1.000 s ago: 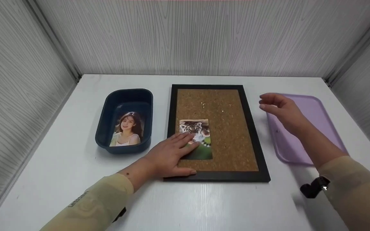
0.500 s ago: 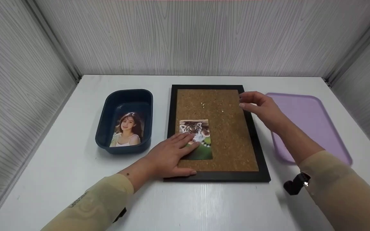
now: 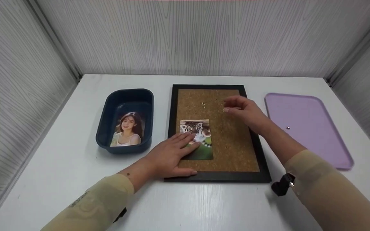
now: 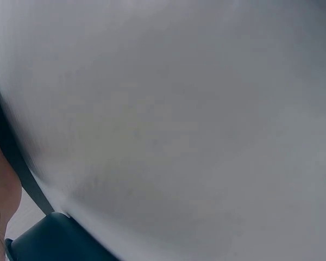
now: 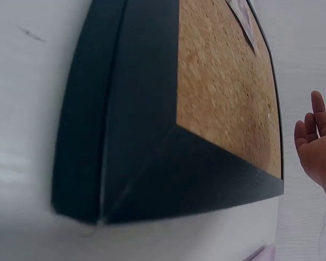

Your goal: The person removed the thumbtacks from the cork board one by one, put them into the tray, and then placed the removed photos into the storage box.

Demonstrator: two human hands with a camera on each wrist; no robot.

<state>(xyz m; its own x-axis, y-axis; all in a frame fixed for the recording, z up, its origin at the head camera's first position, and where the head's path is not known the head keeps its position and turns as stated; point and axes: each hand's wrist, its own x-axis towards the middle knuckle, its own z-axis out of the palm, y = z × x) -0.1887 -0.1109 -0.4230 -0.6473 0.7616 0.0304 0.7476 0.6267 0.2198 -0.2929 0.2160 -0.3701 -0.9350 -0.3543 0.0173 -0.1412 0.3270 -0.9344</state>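
My left hand lies flat, its fingers over a tiger photo on the lower left of a black-framed cork board. Its thumb rests on the frame's near edge. My right hand is over the right side of the cork, index finger and thumb apart. A tiny pale speck, perhaps a tack, shows at its thumb tip; whether it touches is unclear. Several small shiny bits sit on the upper cork. In the right wrist view, the right hand has loosely extended fingers beyond the board.
A dark blue bin with a portrait photo inside stands left of the board. To the right lies a lilac tray bearing a small silvery tack. Wood-patterned walls enclose the white table.
My right hand has moved left from the lilac tray's edge to over the cork, uncovering more of the tray and the silvery tack. My left hand stays on the tiger photo.
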